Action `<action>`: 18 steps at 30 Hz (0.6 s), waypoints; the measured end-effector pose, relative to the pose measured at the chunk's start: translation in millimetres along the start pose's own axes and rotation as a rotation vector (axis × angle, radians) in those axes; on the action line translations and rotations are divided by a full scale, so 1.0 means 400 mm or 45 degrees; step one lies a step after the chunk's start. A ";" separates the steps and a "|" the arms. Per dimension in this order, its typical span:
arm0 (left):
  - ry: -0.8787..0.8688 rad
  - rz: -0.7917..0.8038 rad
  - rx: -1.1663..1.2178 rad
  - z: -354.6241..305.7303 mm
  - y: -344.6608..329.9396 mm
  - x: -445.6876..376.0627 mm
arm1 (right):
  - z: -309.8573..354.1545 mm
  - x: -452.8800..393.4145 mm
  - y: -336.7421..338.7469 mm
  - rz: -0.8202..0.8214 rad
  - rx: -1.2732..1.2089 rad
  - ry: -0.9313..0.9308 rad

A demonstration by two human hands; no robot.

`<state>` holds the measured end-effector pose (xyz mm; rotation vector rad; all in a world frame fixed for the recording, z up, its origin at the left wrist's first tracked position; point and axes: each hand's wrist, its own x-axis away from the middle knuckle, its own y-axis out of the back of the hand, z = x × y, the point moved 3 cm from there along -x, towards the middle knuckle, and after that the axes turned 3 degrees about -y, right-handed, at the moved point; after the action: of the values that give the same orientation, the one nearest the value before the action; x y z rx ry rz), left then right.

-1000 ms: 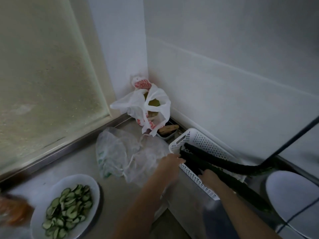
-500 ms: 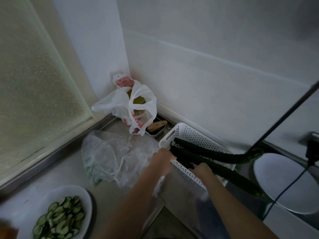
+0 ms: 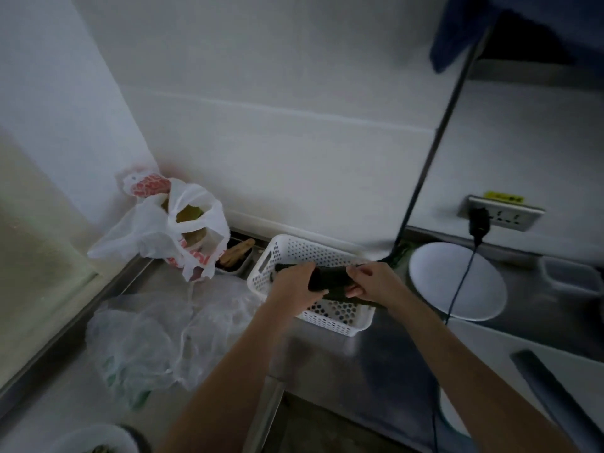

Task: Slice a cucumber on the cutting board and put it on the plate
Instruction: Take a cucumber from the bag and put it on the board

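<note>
- Two hands meet over the white basket (image 3: 330,317), which sits on the steel surface (image 3: 356,358) just right of the frame's centre.
- Left hand (image 3: 294,287): its fingers are curled round the left part of a dark cucumber (image 3: 330,276), gripping it above the basket.
- Right hand (image 3: 372,281): its fingers wrap the same cucumber's right part, thumb on top, fingertips showing underneath.
- The cucumber lies roughly level between the two hands; in the dim light it may be more than one, as a second dark length shows just below, inside the basket.
- At 9 o'clock from the basket a small tray (image 3: 237,256) holds something tan, and beyond it a white shopping bag (image 3: 157,230) with red print stands in the corner.
- At 7 o'clock from the basket a crumpled clear plastic bag (image 3: 157,341) lies on the surface.
- At 3 o'clock from the basket a round white lid-like disc (image 3: 457,282) rests near the wall, with a black cord (image 3: 457,289) crossing it up to a wall socket (image 3: 503,215).
- At the frame's 7 o'clock edge the rim of a white plate (image 3: 94,438) shows, well apart from the hands.
</note>
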<state>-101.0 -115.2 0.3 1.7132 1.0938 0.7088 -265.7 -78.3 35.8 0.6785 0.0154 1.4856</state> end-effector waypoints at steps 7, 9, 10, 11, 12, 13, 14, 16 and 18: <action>-0.564 -0.175 -0.305 -0.257 -0.032 -0.022 | -0.141 0.128 0.210 -0.282 -0.558 -0.107; -0.728 -0.204 -0.320 -0.351 -0.057 -0.019 | -0.198 0.177 0.277 -0.404 -0.671 -0.085; -0.811 -0.187 -0.295 -0.404 -0.072 -0.016 | -0.232 0.202 0.307 -0.461 -0.717 -0.082; -0.884 -0.143 -0.254 -0.461 -0.089 -0.013 | -0.276 0.224 0.336 -0.521 -0.762 -0.103; -0.927 -0.078 -0.236 -0.516 -0.111 -0.009 | -0.324 0.245 0.363 -0.577 -0.805 -0.151; -0.946 -0.003 -0.257 -0.565 -0.140 -0.004 | -0.379 0.260 0.386 -0.618 -0.819 -0.217; -0.946 0.063 -0.280 -0.607 -0.171 0.000 | -0.436 0.274 0.405 -0.641 -0.796 -0.278; -0.911 0.182 -0.310 -0.666 -0.242 0.011 | -0.562 0.292 0.449 -0.672 -0.612 -0.373; -0.856 0.295 -0.352 -0.689 -0.319 0.017 | -0.682 0.321 0.499 -0.711 -0.221 -0.482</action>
<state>-371.9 21.7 -12.7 1.6634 0.3211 0.3478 -542.7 136.8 -52.0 0.7315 -0.1980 0.8005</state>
